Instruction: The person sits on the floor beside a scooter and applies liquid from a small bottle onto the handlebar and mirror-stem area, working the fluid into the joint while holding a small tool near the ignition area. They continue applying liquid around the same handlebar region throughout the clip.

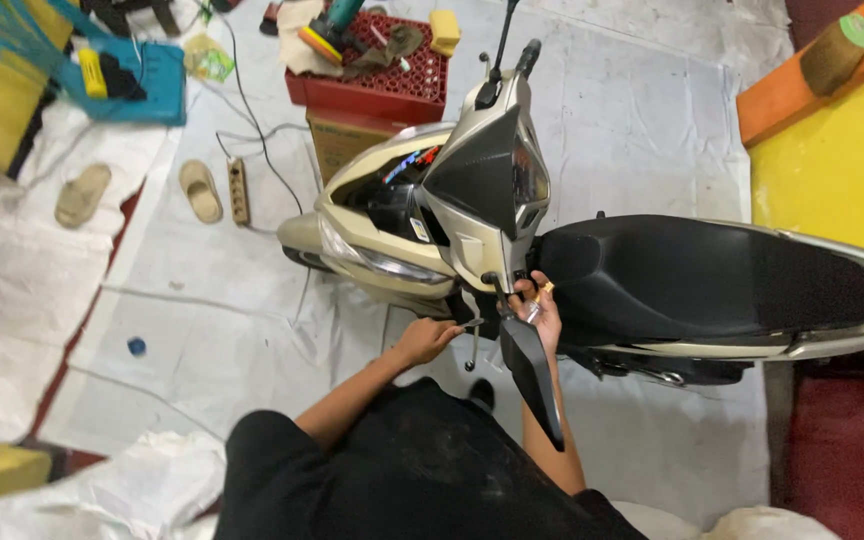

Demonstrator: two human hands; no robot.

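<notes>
Gripping the mirror stem [524, 312] at frame centre with our right hand [540, 310], fingers closed, our left hand [424, 340] clasps a small tool [470, 324]; the mirror [532, 375] seems still attached to the scooter [472, 215].

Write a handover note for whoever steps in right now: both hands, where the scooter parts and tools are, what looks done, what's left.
Left hand: closed on a small tool at the near handlebar end.
Right hand: gripping the near handlebar, at the base of the black mirror.
Scooter: beige, black seat, standing on white floor sheeting.
Red crate of tools sits beyond the front.
Done: cannot tell; the mirror is on its stem.
Left: the work at the mirror mount is in progress.
</notes>
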